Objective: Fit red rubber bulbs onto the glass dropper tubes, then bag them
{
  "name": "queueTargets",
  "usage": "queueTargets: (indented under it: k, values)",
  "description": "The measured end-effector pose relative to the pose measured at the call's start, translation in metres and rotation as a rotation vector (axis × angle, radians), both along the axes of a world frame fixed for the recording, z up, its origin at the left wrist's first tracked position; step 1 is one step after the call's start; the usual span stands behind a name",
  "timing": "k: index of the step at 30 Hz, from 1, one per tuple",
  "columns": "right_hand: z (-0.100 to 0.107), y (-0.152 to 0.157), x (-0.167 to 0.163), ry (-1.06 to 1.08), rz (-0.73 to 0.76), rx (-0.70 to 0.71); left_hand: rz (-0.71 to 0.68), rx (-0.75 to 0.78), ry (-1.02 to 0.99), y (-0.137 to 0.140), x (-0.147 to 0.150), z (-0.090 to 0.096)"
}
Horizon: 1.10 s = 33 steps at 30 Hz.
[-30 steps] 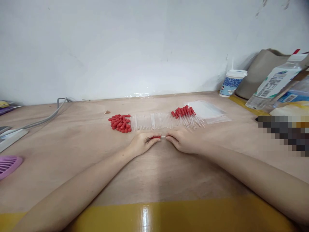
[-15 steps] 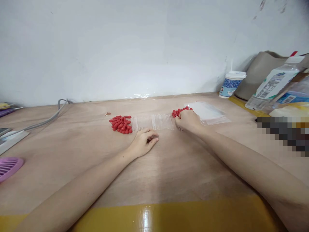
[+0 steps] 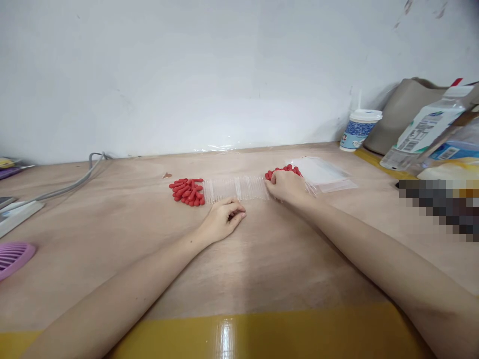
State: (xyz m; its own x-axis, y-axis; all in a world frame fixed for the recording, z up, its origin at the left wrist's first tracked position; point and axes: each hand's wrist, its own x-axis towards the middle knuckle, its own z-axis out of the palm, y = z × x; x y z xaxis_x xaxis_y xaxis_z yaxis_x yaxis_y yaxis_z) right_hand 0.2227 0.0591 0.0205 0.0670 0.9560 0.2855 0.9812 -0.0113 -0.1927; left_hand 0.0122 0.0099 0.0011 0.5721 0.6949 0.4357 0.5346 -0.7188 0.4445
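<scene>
On the table lies a row of thin clear tubes [image 3: 250, 188]. A heap of loose red rubber bulbs [image 3: 189, 192] sits at the row's left end. My left hand [image 3: 224, 217] rests just in front of the tubes, fingers curled and thumb tip close to the index finger; nothing shows in it. My right hand [image 3: 287, 187] is at the row's right end, its fingers closed and pointing down. Whatever they grip is hidden. More red bulbs [image 3: 291, 168] show behind that hand, and clear tube ends [image 3: 310, 189] stick out to its right.
Clear plastic bags [image 3: 322, 172] lie behind and right of my right hand. Farther right stand a lidded paper cup [image 3: 359, 130], a leaning plastic bottle [image 3: 426, 127] and a grey-brown container [image 3: 391, 117]. At left are a grey cable [image 3: 88, 174] and a pink slatted object [image 3: 17, 259].
My right hand has shifted slightly left, toward the end of the tube row; tube ends now show to its right. My left hand has barely moved.
</scene>
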Motion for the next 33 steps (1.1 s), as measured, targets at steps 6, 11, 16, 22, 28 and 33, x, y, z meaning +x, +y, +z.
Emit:
queueTargets:
  k: [6,11,16,22,28,33]
  values:
    - [0.002,0.007,-0.013,-0.019,-0.001,-0.116,0.001,-0.001,0.007,0.0,0.001,0.0]
    - [0.002,0.014,-0.023,-0.055,-0.014,-0.171,0.01,-0.013,0.021,0.0,0.0,0.001]
    - [0.003,0.007,-0.027,-0.061,0.002,-0.16,0.029,-0.008,0.024,-0.002,0.0,-0.002]
    - [0.005,-0.029,-0.013,-0.186,0.237,0.014,0.265,0.249,0.154,0.011,-0.017,0.015]
    - [-0.019,-0.047,0.016,-0.118,0.538,0.242,0.676,0.264,0.284,0.05,-0.078,0.053]
    - [-0.04,-0.043,0.024,0.016,0.61,0.312,0.889,0.152,0.344,0.062,-0.108,0.055]
